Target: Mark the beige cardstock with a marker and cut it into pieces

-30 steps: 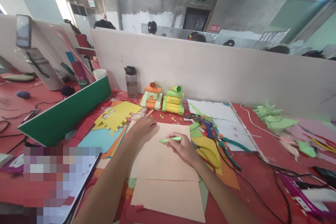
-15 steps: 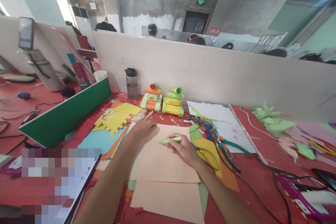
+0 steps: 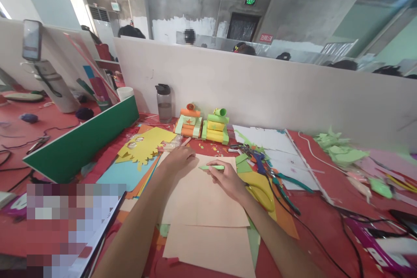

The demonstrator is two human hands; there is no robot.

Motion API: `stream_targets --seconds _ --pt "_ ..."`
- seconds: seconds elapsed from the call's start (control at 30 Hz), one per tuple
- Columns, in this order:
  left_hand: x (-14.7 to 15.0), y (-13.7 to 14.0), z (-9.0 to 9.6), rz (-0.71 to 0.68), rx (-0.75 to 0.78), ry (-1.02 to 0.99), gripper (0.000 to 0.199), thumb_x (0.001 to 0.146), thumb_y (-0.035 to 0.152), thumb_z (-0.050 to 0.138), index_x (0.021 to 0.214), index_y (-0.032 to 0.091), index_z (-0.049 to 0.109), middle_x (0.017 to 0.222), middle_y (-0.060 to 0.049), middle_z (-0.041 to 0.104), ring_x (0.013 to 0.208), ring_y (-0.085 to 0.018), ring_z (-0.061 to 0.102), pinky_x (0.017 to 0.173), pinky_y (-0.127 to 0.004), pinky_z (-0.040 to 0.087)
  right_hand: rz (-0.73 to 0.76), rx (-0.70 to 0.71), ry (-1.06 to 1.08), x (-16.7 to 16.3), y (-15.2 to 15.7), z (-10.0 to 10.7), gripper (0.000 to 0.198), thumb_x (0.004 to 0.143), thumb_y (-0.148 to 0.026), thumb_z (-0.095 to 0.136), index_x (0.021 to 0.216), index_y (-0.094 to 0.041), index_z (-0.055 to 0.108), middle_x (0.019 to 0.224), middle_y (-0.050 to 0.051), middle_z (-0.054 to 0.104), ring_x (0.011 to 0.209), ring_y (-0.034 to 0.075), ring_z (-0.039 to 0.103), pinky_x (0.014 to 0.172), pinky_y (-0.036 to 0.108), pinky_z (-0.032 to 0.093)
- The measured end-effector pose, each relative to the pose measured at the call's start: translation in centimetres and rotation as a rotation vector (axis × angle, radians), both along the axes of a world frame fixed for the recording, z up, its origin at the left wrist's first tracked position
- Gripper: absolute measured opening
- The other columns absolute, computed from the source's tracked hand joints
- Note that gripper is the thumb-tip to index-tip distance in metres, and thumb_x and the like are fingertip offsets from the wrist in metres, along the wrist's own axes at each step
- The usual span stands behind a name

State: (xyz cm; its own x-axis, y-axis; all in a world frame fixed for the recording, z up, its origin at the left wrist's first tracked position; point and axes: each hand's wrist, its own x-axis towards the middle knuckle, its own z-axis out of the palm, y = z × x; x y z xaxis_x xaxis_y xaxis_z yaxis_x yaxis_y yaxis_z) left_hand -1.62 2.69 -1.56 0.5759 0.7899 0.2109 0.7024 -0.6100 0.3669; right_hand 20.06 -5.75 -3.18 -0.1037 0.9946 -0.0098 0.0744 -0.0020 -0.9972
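Between the thumb and fingers of my right hand is a light green pen, its tip pointing left over the upper part of a beige paper sheet. Whether the tip touches the paper I cannot tell. My left hand rests on the sheet's upper left corner, fingers lying flat towards the right. A second beige sheet shows below the first one.
Two rolled-paper models, one orange and one green and yellow, stand behind the sheet near a water bottle. Yellow-handled scissors and teal-handled pliers lie right. A green panel stands left.
My right hand and the pen have shifted slightly up the sheet, away from me, and the pen lies more level. My left hand stays in place.
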Motion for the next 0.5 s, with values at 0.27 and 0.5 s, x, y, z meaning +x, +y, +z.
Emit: stream_targets --seconds 0.27,0.5 --pt "-0.02 0.23 -0.08 -0.008 0.008 0.033 0.022 0.089 0.018 0.049 0.079 0.020 0.068 0.085 -0.006 0.071 0.080 -0.022 0.063 0.068 -0.029 0.040 0.005 -0.019 0.047 0.15 0.29 -0.29 0.029 0.081 -0.043 0.072 0.096 -0.019 0.069 0.072 0.003 0.068 0.069 0.018 0.062 0.057 0.026 0.045" --pt "0.02 0.19 0.04 -0.002 0.012 0.035 0.022 0.087 0.017 0.048 0.079 0.020 0.068 0.084 -0.007 0.071 0.079 -0.021 0.064 0.068 -0.029 0.040 -0.005 -0.043 0.055 0.04 0.36 -0.31 0.030 0.080 -0.046 0.072 0.094 -0.019 0.069 0.070 0.003 0.068 0.069 0.018 0.062 0.055 0.026 0.044"
